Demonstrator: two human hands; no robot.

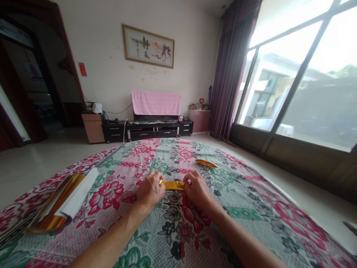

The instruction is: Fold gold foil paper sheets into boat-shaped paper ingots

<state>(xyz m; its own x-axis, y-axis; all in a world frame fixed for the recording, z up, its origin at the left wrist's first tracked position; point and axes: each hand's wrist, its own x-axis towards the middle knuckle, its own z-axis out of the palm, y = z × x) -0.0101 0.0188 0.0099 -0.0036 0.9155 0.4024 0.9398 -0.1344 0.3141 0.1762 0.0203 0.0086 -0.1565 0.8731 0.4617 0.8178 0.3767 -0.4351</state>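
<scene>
A shiny gold strip (173, 185) was between two bare hands, low in the middle of the view, just over a big flowered cloth (178, 230). The left hand (152, 190) had a narrow grip, with its thumb and fingers pinching the left end of the strip. The right hand (196, 188) had a narrow grip too, and it held the right end. The strip went nearly straight across from one hand to the other. Both arms reached in from the bottom, over the cloth.

A little gold boat shape (206, 163) lay on the cloth, past the right hand and a bit to the right. It was long and thin, with pointy ends. A bent stack of gold and white sheets (63, 204) lay on the left side of the cloth, well apart from the left hand.

The cloth had red, green and black flowers on it. Across the room, a pink towel (156, 102) hung over a dark screen on a low black cabinet (153, 132). A framed picture (147, 46) was up on the wall. On the right, a purple curtain (230, 70) hung beside a big bright window (312, 89).
</scene>
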